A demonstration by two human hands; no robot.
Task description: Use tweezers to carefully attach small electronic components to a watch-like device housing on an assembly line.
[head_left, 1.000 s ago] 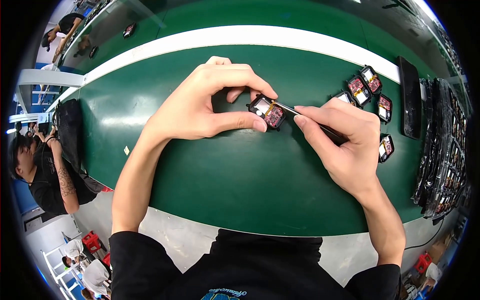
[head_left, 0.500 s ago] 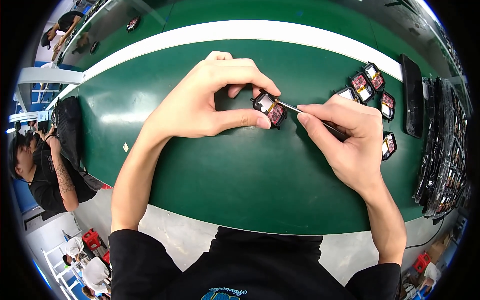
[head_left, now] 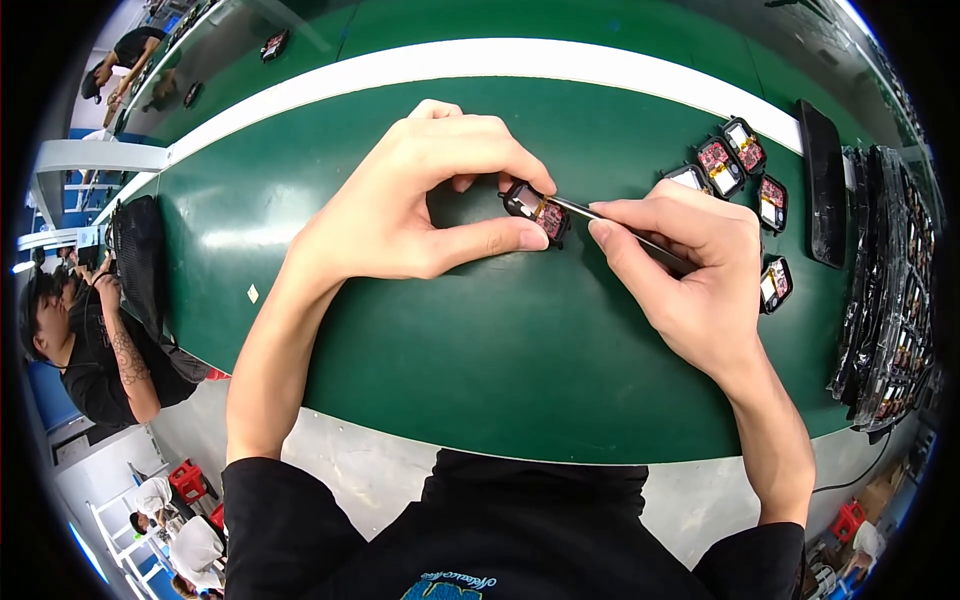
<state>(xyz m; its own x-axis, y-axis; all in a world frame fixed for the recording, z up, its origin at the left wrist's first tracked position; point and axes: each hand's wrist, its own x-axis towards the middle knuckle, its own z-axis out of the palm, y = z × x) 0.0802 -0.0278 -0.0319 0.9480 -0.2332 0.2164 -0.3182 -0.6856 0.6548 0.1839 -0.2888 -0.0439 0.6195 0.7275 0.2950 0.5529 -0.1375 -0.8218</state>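
Observation:
My left hand [head_left: 420, 195] grips a small black electronic device housing [head_left: 537, 212] by its edges, thumb on the near side and fingertips on the far side. Inside the housing show a silvery-grey part, a yellow ribbon and a red circuit board. Between thumb and fingers of my right hand [head_left: 695, 270] is a slim tool, seemingly tweezers [head_left: 645, 240], with a silver front and dark rear. Its tip meets the housing at the yellow ribbon, by my left index fingertip; exact contact is too small to tell.
Several similar open housings [head_left: 773, 205] lie on the green table [head_left: 480, 370] beyond and beside my right hand. A black tray [head_left: 822, 185] and a stack of plastic-wrapped trays [head_left: 885, 290] stand at the right. A white rail [head_left: 480, 58] crosses the far side. A co-worker [head_left: 100, 340] sits at left.
The hands and housing stay nearly in place, with the housing shifted slightly left. The tool's tip remains at the ribbon, its shaft lying a little flatter.

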